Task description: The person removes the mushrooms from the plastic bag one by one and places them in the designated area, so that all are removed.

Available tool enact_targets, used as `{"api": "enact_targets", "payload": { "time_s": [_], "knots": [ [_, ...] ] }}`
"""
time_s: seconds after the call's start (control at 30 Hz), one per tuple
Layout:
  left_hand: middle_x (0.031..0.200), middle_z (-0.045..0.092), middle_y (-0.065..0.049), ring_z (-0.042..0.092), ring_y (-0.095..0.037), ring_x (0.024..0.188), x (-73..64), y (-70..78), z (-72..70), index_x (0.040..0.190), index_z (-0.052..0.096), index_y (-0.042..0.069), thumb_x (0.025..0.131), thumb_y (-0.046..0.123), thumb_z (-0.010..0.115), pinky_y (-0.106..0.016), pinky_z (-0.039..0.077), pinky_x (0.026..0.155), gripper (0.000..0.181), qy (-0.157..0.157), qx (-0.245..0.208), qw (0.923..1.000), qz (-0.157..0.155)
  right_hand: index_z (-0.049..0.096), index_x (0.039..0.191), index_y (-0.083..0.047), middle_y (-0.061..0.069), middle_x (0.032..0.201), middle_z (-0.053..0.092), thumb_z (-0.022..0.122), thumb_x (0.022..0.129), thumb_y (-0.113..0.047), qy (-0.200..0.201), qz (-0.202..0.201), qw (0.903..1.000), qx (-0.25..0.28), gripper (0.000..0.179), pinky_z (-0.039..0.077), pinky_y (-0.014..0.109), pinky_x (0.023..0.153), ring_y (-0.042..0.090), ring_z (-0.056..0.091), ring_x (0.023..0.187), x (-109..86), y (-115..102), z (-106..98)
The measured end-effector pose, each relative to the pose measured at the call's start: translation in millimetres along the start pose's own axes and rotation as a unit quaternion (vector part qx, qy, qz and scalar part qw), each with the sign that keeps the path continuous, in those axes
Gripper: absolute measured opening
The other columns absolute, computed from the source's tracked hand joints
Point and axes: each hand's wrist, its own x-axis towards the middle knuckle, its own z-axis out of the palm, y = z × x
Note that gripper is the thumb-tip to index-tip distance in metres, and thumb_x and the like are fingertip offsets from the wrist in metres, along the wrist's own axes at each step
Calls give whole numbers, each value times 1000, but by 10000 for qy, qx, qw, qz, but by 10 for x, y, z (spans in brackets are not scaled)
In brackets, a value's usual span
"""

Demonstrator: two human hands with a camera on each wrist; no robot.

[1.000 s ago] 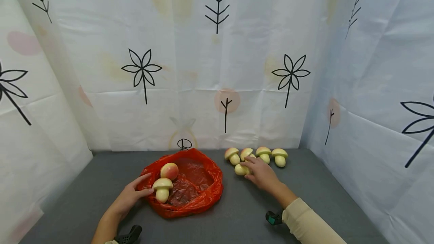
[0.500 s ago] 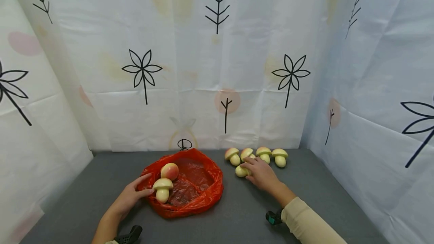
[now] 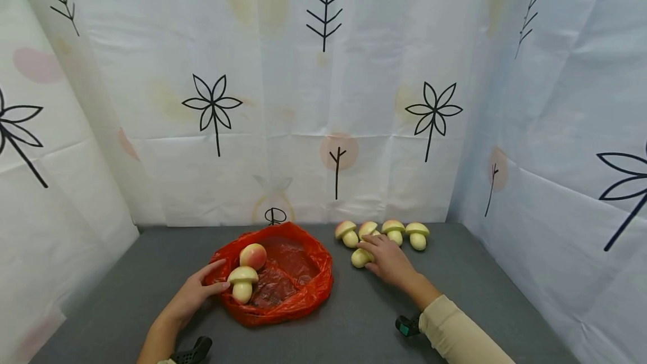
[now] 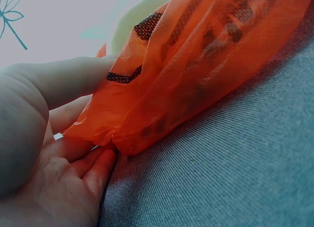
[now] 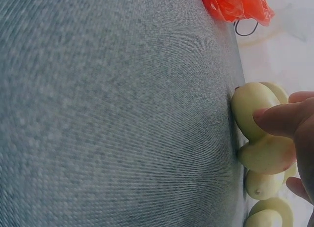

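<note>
A red plastic bag (image 3: 323, 274) lies with its mouth rolled wide on the grey table. Inside, at its left, are a cream mushroom (image 3: 242, 283), seemingly artificial, and a second one showing a reddish cap (image 3: 253, 255). My left hand (image 3: 189, 296) holds the bag's left rim between thumb and fingers; the left wrist view shows the red film (image 4: 122, 109) between them. On the right, my right hand (image 3: 389, 260) grips a mushroom (image 3: 359, 258) lying on its side, stem toward the left. The right wrist view has the thumb on its pale stem (image 5: 250, 106); the hand hides its cap.
Behind the right hand, several more mushrooms stand in a row: one at the left (image 3: 346, 233), one partly covered by the fingers (image 3: 368, 229), others to the right (image 3: 393, 231) (image 3: 417, 235). Patterned white cloth (image 3: 303, 100) rises behind and at both sides of the table (image 3: 333, 330).
The mushroom under my right hand has shifted slightly, its stem end moving a little toward me and right. My left hand and the bag stay put.
</note>
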Motion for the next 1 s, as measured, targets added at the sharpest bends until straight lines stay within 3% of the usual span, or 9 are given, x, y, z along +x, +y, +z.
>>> {"api": "enact_targets", "payload": {
  "time_s": [0.43, 0.7, 1.0],
  "knots": [
    [155, 15, -28, 16, -46, 140, -6, -8, -14, 152, 29, 5, 90, 30, 71, -61, 23, 109, 79, -13, -28, 10000, -4, 65, 122, -7, 17, 128, 59, 84, 77, -14, 157, -36, 9997, 209, 50, 47, 50, 91, 35, 55, 114, 94, -17, -24],
    [155, 14, -28, 14, -46, 141, -13, 1, -11, 152, 29, 5, 90, 30, 71, -61, 21, 109, 79, -11, -23, 10000, -12, 65, 122, -4, 16, 124, 61, 82, 79, -16, 106, -71, 9993, 344, 47, 46, 49, 94, 34, 55, 115, 265, -104, -129],
    [155, 15, -29, 15, -47, 140, -6, 22, 11, 152, 29, 4, 90, 32, 70, -62, 21, 109, 79, 53, 50, 10000, -13, 68, 117, -11, 8, 122, 64, 79, 83, -22, 68, -124, 9986, 518, 38, 47, 47, 92, 29, 58, 110, 501, -254, -184]
  ]
}}
